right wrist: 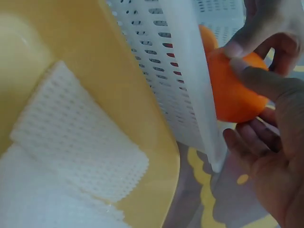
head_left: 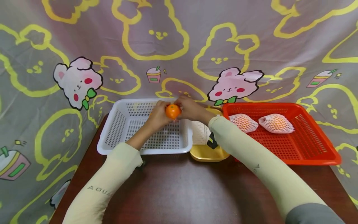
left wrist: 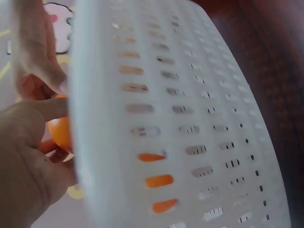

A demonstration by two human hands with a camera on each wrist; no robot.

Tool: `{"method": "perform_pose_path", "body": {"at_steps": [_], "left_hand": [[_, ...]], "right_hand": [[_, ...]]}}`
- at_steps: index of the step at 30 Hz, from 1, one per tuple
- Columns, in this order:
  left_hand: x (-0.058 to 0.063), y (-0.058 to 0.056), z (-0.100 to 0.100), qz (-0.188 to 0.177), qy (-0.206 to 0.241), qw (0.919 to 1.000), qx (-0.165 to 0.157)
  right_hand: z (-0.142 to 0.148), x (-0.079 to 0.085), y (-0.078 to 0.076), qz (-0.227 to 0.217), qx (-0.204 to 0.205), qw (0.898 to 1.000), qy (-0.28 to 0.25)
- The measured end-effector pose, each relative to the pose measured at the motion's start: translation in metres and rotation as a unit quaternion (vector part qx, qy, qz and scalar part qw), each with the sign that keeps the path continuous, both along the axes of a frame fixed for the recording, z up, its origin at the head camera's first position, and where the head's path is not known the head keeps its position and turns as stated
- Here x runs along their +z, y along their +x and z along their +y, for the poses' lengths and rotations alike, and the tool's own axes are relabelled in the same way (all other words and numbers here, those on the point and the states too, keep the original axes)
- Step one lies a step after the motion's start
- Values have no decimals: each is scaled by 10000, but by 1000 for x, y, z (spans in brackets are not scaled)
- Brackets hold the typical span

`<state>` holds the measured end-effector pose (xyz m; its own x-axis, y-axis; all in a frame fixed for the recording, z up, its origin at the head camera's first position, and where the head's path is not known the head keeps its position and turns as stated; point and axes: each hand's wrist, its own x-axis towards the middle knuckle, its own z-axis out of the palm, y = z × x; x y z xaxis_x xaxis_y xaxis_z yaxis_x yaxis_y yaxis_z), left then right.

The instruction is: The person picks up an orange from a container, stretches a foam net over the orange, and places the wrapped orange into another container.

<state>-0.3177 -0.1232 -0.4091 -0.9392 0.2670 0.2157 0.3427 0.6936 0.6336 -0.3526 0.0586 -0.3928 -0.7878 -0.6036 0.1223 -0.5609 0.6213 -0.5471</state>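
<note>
Holding the bare orange (head_left: 173, 111): with both hands, above the far right part of the white basket (head_left: 167, 151).
Left hand (head_left: 158, 115): at the left of the bare orange, thumb and fingers curved round the peel in a grasp.
Right hand (head_left: 192, 109): at the right of the bare orange, also grasping, thumb on the peel and fingers bent around the fruit.
White basket: slotted, at left on the brown table (head_left: 173, 193); inside, a second orange (right wrist: 209, 39), partly hidden.
Yellow tray (head_left: 208, 157): between the two baskets, partly covered by the right sleeve (head_left: 251, 152); bearing white foam nets (right wrist: 80, 137), lying flat.
Red basket (head_left: 321, 161): at right, containing a netted orange (head_left: 244, 123) and, farther right, another netted orange (head_left: 276, 123).
Left sleeve (head_left: 112, 168): pale, printed with dark letters, over the near left of the table.
Backdrop (head_left: 159, 34): grey cloth behind, patterned with yellow outlines and white and pink rabbit faces.
</note>
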Motion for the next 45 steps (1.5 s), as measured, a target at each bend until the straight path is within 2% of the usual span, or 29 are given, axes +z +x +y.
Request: {"method": "perform_pose_path", "body": {"at_steps": [5, 10, 17, 24, 30, 36, 45], "left_hand": [[8, 17, 0, -70, 717, 9968, -348], [15, 34, 4, 1, 1067, 9917, -718], [20, 60, 21, -175, 1159, 9880, -1004], [24, 80, 42, -214, 1451, 9812, -1253], [28, 97, 62, -382, 1668, 9727, -1568], [24, 115, 77, -343, 1685, 9681, -1820], [13, 136, 87, -297, 1471, 9644, -2175]], "right_hand": [[23, 7, 18, -658, 30, 9946, -803], [47, 12, 41, -895, 236, 9898, -1082], [76, 8, 70, -870, 24, 9876, -1303], [102, 9, 97, -1169, -11, 9784, -1707], [126, 13, 123, -1239, -138, 9764, -1766], [142, 13, 148, -1282, -297, 9757, -1754], [157, 3, 179, -986, -241, 9809, -1658]]}}
